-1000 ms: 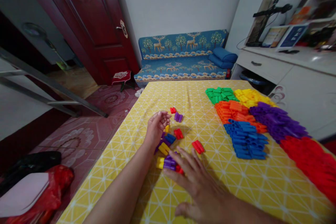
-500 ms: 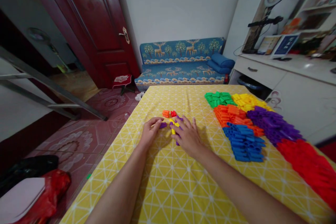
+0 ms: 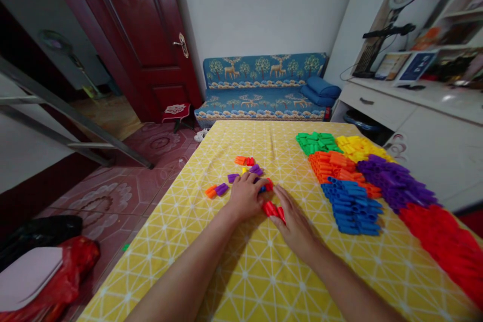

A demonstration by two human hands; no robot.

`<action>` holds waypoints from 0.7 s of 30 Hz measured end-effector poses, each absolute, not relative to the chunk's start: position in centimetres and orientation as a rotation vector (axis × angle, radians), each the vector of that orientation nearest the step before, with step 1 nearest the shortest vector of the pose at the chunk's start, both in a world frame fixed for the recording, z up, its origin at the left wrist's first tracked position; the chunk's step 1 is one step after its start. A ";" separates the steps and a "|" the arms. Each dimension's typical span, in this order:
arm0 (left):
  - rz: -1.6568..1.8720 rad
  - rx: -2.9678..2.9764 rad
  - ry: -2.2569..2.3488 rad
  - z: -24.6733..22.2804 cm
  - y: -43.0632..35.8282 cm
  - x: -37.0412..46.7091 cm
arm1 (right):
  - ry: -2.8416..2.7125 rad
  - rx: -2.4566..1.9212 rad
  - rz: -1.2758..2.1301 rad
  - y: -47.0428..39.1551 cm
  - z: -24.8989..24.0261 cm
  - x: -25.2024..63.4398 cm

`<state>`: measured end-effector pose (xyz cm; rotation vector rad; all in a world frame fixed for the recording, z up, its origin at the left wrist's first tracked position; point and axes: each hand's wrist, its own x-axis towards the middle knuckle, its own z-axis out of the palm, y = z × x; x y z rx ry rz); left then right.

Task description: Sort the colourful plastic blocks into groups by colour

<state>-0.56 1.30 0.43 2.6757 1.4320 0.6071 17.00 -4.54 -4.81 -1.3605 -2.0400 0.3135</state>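
Curling beside a blue block (image 3: 263, 188), the left hand (image 3: 245, 195) hides its grip; the right hand (image 3: 296, 224) bends around red blocks (image 3: 269, 209), closure likewise unclear.

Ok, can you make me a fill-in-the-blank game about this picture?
The pieces nearest the right hand are ____.
Just right of the green pile, level with it, is a ____ pile.
The animals on the sofa are ____.
The lines on the tablecloth are ____.

Missing words: red; yellow; deer; white.
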 end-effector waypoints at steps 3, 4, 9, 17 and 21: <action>0.644 2.597 1.614 0.6 1.3 -1.8 | -2.058 -1.324 0.393 -4.7 -4.0 17.1; 0.662 2.584 1.658 0.6 1.3 -2.1 | -2.080 -1.306 0.404 -4.8 -3.8 17.1; 0.746 2.590 1.805 0.3 1.2 -2.6 | -2.210 -1.163 0.448 -5.0 -3.2 16.8; 0.978 2.567 1.271 0.4 0.1 -1.3 | -1.718 -1.244 0.605 -4.2 -3.3 17.1; 0.807 2.442 0.970 0.0 -0.8 -0.2 | -1.533 -1.218 0.723 -4.0 -3.5 17.2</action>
